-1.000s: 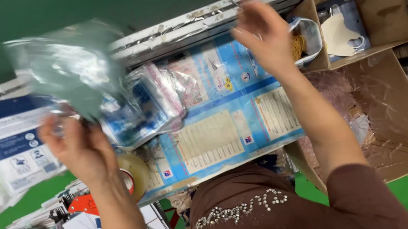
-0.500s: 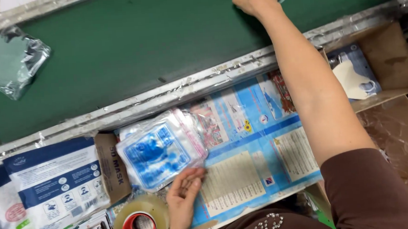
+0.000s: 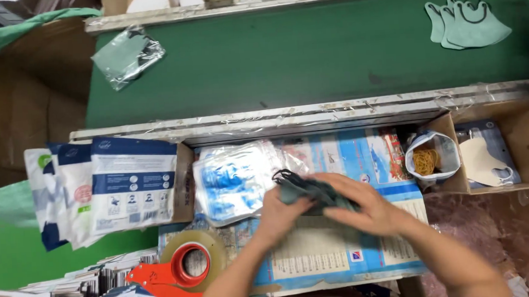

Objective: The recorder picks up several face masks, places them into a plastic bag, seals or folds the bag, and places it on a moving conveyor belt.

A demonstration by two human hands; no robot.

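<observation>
Head view: left hand [image 3: 279, 212] and right hand [image 3: 366, 204] both clasping one grey-green mask bundle [image 3: 312, 190].

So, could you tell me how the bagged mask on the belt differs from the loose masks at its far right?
The bagged mask is sealed in a crinkled clear bag, alone at the belt's left; the loose masks are unwrapped, several overlapping, ear loops showing. Both are pale green and lie on the green belt, untouched by either hand.
</observation>
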